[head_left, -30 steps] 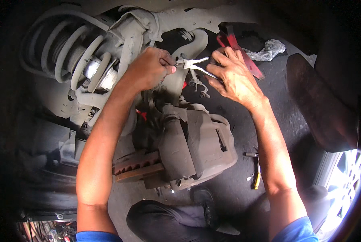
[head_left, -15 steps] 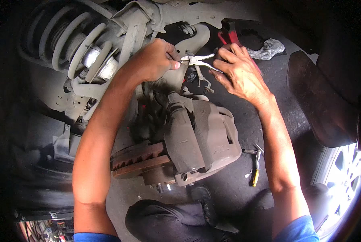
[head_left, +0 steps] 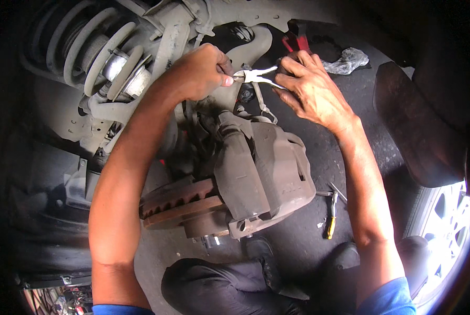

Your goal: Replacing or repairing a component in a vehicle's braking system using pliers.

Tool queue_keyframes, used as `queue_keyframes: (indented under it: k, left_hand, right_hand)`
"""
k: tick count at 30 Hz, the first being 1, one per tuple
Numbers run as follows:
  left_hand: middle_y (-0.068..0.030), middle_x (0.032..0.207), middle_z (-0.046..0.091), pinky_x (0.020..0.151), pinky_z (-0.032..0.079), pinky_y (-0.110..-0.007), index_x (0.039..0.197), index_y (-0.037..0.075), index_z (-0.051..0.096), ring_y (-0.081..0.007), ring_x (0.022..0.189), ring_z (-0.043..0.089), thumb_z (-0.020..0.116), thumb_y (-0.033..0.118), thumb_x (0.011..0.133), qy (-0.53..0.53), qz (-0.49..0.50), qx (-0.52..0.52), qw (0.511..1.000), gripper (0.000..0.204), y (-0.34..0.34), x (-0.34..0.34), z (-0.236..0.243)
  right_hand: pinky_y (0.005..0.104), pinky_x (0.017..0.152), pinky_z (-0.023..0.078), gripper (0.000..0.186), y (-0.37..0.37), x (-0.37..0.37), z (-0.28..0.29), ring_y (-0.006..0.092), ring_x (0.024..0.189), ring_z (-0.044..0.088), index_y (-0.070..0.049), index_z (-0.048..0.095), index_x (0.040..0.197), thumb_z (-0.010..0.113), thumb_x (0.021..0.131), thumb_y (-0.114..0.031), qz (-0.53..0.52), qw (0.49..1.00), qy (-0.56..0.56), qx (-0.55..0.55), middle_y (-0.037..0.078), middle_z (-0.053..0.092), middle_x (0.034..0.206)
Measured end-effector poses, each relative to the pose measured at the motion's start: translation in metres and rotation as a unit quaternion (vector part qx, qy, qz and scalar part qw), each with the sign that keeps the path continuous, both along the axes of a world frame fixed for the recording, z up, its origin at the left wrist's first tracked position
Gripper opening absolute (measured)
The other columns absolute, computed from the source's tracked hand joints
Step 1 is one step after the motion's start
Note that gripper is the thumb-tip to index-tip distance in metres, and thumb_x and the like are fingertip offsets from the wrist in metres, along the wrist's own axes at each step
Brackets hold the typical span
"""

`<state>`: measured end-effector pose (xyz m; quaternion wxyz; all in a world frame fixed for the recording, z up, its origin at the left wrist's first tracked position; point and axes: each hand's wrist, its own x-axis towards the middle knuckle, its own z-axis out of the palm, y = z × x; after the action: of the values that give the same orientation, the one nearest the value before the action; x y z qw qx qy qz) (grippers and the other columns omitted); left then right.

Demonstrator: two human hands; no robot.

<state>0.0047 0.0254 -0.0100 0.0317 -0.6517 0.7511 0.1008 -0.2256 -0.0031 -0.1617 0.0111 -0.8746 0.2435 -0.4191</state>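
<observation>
Item: pair of bright metal pliers (head_left: 256, 76), held level above the brake caliper (head_left: 266, 173), long axis running left to right across the view between both hands. The jaw end is turned toward the left hand (head_left: 201, 73), the two handles splayed toward the right hand (head_left: 314, 92). The left hand is closed in a loose fist, thumb and forefinger pinched at the nose of the pliers; whatever small part is gripped there is hidden by the fingertips. The right hand is laid flat, fingers pressed together and extended, the fingertips set against the handle ends; whether the handles are squeezed cannot be told. Both hands are in contact with the tool, the left at the working end. Below: ribbed brake disc (head_left: 180, 205) under the caliper. Upper left: coil spring (head_left: 88, 52) and strut. On the floor, well apart to the right: yellow-handled tool (head_left: 331, 212).
</observation>
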Motion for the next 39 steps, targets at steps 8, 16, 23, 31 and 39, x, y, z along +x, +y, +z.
queue_keyframes:
  k: [8, 16, 23, 31, 39]
  left_hand:
    - [-0.0173, 0.092, 0.076, 0.083, 0.055, -0.037, 0.109, -0.006, 0.075, -0.0223, 0.086, 0.071, 0.077, 0.014, 0.088, -0.007, 0.005, 0.017, 1.000, 0.029, -0.001, 0.000, 0.002]
    - [-0.0190, 0.091, 0.075, 0.081, 0.054, -0.039, 0.110, -0.006, 0.075, -0.0242, 0.085, 0.069, 0.076, 0.015, 0.090, -0.026, 0.001, 0.015, 1.000, 0.029, 0.005, -0.007, 0.004]
    - [-0.0151, 0.086, 0.073, 0.070, 0.053, -0.036, 0.111, -0.007, 0.073, -0.0193, 0.073, 0.065, 0.075, 0.014, 0.092, -0.005, 0.002, 0.033, 0.999, 0.028, 0.003, -0.004, 0.004]
    - [-0.0172, 0.091, 0.073, 0.062, 0.060, -0.033, 0.110, -0.013, 0.067, -0.0199, 0.069, 0.069, 0.070, 0.006, 0.094, 0.167, 0.059, 0.097, 0.979, 0.026, 0.001, -0.001, 0.006]
    - [-0.0175, 0.090, 0.073, 0.064, 0.060, -0.034, 0.109, -0.015, 0.067, -0.0206, 0.070, 0.069, 0.067, 0.000, 0.092, 0.160, 0.063, 0.089, 0.981, 0.022, -0.004, -0.006, 0.006]
  right_hand:
    - [0.0424, 0.091, 0.045, 0.018, 0.001, -0.001, 0.002, 0.0267, 0.106, 0.055, -0.009, 0.074, 0.101, 0.078, 0.087, -0.020, -0.001, 1.000, 0.003, -0.007, 0.005, 0.060, 0.109]
    - [0.0428, 0.091, 0.047, 0.016, 0.002, -0.002, 0.003, 0.0262, 0.106, 0.055, -0.009, 0.074, 0.100, 0.076, 0.088, -0.019, 0.012, 1.000, 0.004, 0.011, 0.003, 0.059, 0.105]
    - [0.0445, 0.091, 0.046, 0.019, 0.006, 0.001, -0.005, 0.0278, 0.105, 0.055, -0.009, 0.073, 0.102, 0.077, 0.087, -0.021, -0.001, 1.000, -0.004, -0.005, 0.007, 0.057, 0.108]
    - [0.0454, 0.086, 0.048, 0.025, 0.001, 0.005, -0.003, 0.0311, 0.100, 0.056, -0.008, 0.064, 0.104, 0.076, 0.089, -0.024, -0.030, 0.998, -0.002, -0.050, 0.008, 0.057, 0.103]
    - [0.0439, 0.081, 0.051, 0.023, -0.025, -0.001, 0.015, 0.0319, 0.090, 0.058, -0.008, 0.061, 0.105, 0.071, 0.096, -0.026, 0.017, 0.996, 0.056, -0.068, 0.010, 0.062, 0.099]
